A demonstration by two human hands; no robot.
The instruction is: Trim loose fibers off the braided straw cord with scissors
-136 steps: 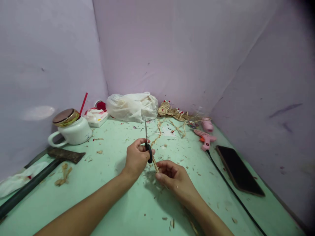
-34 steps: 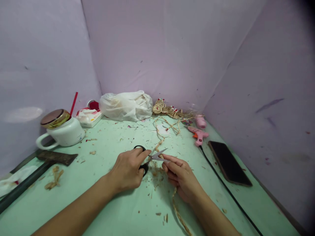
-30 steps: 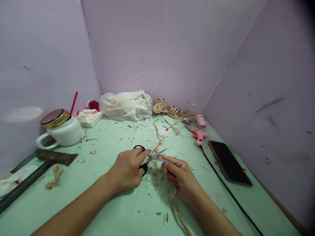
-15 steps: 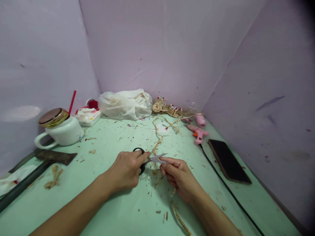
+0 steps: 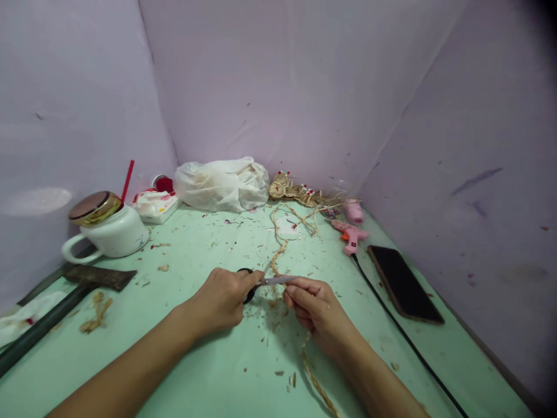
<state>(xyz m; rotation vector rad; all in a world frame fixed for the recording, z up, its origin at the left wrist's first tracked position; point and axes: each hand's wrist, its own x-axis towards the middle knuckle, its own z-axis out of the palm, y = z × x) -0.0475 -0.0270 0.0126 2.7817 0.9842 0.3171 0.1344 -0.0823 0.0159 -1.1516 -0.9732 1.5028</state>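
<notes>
My left hand [image 5: 221,299] grips small black-handled scissors [image 5: 263,282], whose blades lie closed and point right, across a braided straw cord [image 5: 278,247]. My right hand [image 5: 315,310] pinches that cord just beside the blade tips. The cord runs from the far corner of the green table [image 5: 209,244], through my right fingers, and trails back along my right forearm [image 5: 317,389]. Straw scraps lie under both hands.
A white mug with a gold lid [image 5: 107,229] and a dark hammer [image 5: 65,299] are on the left. At the back lie a white plastic bag [image 5: 224,184] and woven straw pieces [image 5: 296,191]. A pink glue gun [image 5: 350,237], its black cable and a phone [image 5: 402,283] lie on the right.
The scissor blades, open half a second ago, have closed on the cord. Earlier the scissors stood upright in my left hand; both hands have since shifted slightly.
</notes>
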